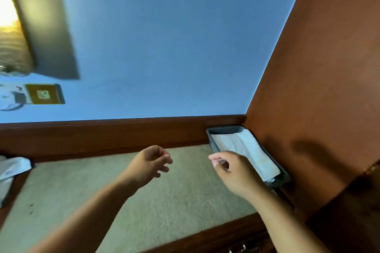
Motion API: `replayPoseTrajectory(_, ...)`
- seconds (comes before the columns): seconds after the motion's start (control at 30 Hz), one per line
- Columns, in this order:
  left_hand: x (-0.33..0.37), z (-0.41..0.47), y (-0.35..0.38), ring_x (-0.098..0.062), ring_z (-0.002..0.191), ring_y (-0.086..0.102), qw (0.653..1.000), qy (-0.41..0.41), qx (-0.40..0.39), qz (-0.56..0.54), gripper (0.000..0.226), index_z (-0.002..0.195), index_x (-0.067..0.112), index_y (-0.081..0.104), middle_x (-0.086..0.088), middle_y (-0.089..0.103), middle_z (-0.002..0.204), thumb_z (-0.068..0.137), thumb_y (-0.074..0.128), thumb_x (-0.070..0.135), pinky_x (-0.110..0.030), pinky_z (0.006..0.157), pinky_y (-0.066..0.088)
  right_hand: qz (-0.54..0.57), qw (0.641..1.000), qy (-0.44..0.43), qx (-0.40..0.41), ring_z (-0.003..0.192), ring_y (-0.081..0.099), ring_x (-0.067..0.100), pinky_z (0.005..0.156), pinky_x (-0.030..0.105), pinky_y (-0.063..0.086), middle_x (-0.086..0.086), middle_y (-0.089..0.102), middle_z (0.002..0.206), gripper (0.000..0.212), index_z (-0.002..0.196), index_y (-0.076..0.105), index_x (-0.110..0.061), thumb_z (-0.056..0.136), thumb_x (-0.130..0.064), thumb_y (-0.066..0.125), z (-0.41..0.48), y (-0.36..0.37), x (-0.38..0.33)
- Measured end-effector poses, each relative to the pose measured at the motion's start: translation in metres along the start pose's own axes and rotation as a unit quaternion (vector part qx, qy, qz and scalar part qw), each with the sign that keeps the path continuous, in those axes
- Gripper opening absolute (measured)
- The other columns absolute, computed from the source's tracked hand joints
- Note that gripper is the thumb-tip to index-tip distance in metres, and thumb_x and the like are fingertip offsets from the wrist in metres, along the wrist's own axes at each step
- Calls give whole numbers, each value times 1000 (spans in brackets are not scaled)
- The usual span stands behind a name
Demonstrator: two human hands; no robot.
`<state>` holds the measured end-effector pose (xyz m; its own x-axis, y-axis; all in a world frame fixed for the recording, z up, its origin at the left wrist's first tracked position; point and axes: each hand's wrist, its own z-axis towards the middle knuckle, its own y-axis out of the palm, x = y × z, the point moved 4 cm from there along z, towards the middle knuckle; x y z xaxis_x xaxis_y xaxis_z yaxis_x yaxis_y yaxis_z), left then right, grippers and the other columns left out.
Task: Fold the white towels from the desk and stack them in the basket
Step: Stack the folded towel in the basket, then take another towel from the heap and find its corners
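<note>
The person's left hand (150,162) hangs above the middle of the counter (144,201), touching nothing. Its fingers are loosely bent and spread a little, and the palm holds nothing. The right hand (236,170) is further to the right, just beside the near long edge of the basket (224,129) and partly in front of it. It is seen from the back, with the fingers (214,161) curled in toward the thumb. That part is blurred, so it cannot be told whether they pinch anything or are simply bent.

The grey basket sits in the far right corner of the counter, against the wooden back rail (123,129) and the reddish-brown side panel (318,68). A folded white towel (246,150) lies flat inside it and fills most of its length, with more white layers showing under it at the near end. A second heap of white towels (12,170), loose and unfolded, lies at the far left edge of the counter, well apart from both hands.

A blue wall (164,47) rises behind the counter. A brass-coloured socket plate (44,94) sits on its left side, and above that is a dark, blurred frame (47,26)
</note>
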<state>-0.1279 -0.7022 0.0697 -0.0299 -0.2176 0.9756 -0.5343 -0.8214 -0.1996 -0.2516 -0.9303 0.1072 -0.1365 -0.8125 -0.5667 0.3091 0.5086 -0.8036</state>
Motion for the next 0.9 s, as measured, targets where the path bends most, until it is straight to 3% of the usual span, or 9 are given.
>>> replayPoseTrajectory(0.27,-47,-139,-38,-22,89,73,995,-53,81,-34,15,102,8,63,-3,77,97,100,60,22,-32,72,54,63,995,-55,-59,81,65,-5,69,14,50,-20,69,94,19,108,71,-39,95,-28,63,-71,42,-77)
replayPoseTrajectory(0.53,-94,-254,-99,-19,80,72,982,-87,151,-68,12,102,6,62,-8,77,99,100,60,17,-30,65,50,59,980,-94,-165,81,65,-3,70,14,53,-20,67,91,18,110,70,-37,98,-29,60,-136,97,-154)
replayPoseTrajectory(0.7,-92,-297,-164,-21,81,71,974,-60,201,-91,13,103,4,62,-10,76,100,101,58,17,-30,65,49,55,972,-124,-190,83,68,5,80,29,60,-21,67,95,18,111,68,-40,99,-31,59,-142,123,-216)
replayPoseTrajectory(0.83,-106,-333,-216,-19,75,68,968,-57,219,-106,17,105,-2,61,-12,76,96,99,60,14,-30,63,45,81,966,-152,-195,80,69,8,77,30,60,-18,69,90,17,109,68,-41,99,-31,59,-142,160,-283)
replayPoseTrajectory(0.9,-115,-359,-251,-12,65,63,965,-56,235,-105,19,104,-7,62,-16,74,90,98,61,11,-23,58,45,111,962,-160,-193,77,70,17,73,38,59,-11,71,84,16,105,69,-43,98,-31,60,-145,189,-323)
